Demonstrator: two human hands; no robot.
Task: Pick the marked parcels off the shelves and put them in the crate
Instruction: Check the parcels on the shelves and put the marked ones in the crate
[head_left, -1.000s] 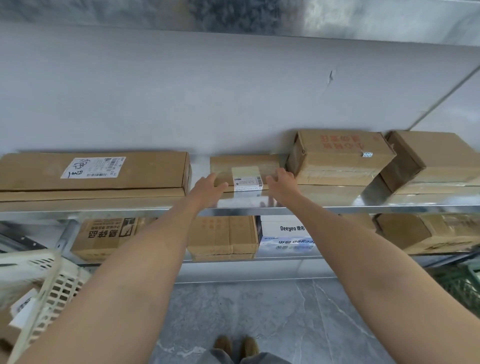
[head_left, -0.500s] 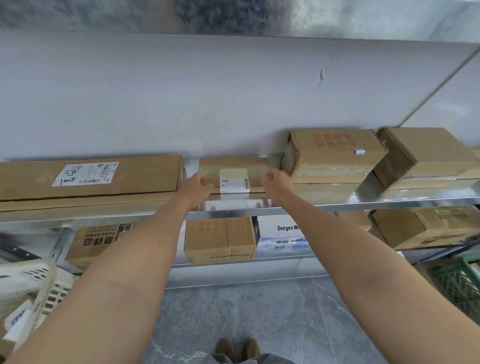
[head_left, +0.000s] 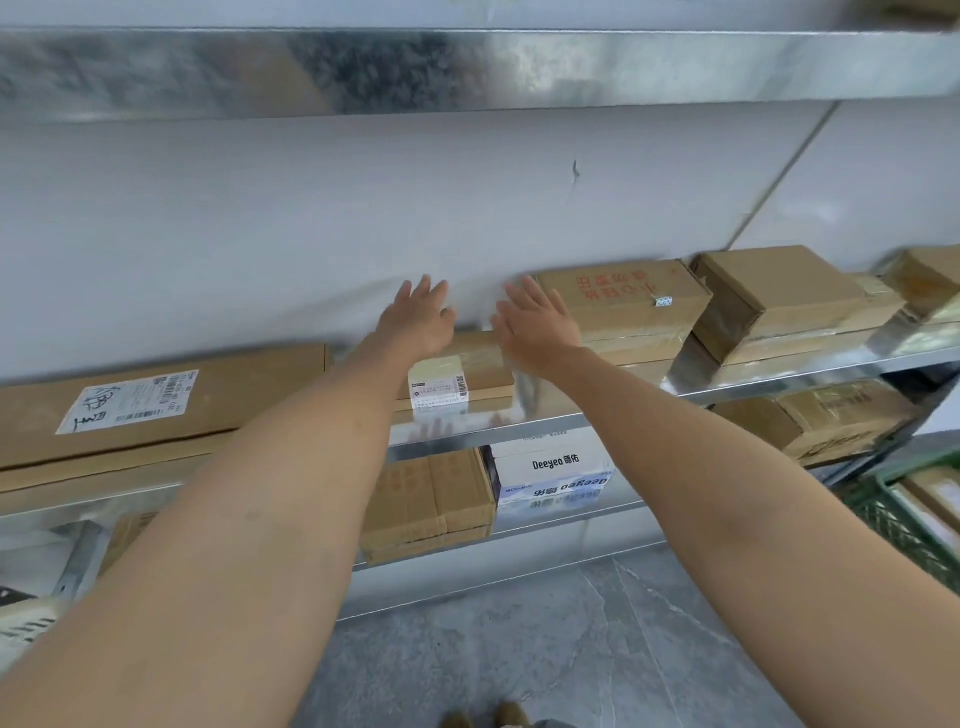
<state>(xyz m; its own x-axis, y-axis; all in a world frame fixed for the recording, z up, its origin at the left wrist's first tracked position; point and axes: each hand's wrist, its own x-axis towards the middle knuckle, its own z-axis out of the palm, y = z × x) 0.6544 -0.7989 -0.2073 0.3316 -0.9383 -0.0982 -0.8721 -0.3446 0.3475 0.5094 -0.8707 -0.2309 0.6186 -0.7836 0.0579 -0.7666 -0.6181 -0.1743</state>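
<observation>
Progress is sitting early: the small flat brown cardboard parcel (head_left: 475, 364) with the pale yellow label is lying mid-frame on the middle metal shelf (head_left: 524, 423), not yet lifted. My left hand (head_left: 418, 317) and right hand (head_left: 537, 325) are reaching over its far end, fingers straight and spread, gripping nothing. The green plastic crate (head_left: 904, 525) is waiting at the lower right. A long brown carton (head_left: 208, 400) is crowding the left, a red-printed carton (head_left: 623, 306) the right, so I am judging straight toward me the open way out.
</observation>
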